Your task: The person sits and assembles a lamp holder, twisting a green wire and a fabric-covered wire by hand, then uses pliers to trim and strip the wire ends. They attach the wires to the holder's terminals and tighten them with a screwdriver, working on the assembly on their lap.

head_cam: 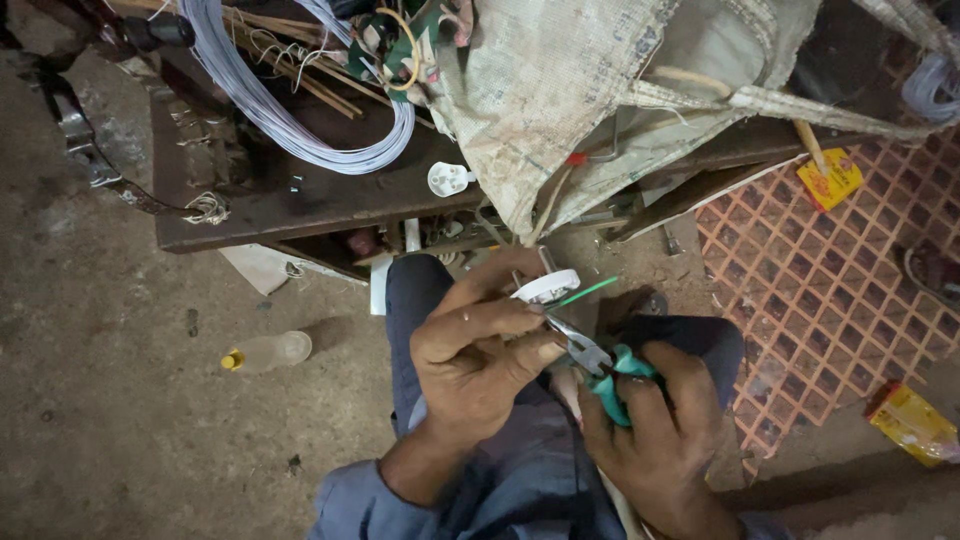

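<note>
Right hand (pixel 655 425) clenched teal-handled pliers (pixel 600 365); left hand (pixel 480 350) gripped white plug (pixel 545 287). Left of grip: clear bottle (pixel 272 351), contents unclear; right: yellow packets (pixel 912 423).

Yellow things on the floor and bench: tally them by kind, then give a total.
Yellow packets: 2, one by the bench, one at the right edge.
Yellow bottle cap: 1, on the clear bottle.
Total: 3
</note>
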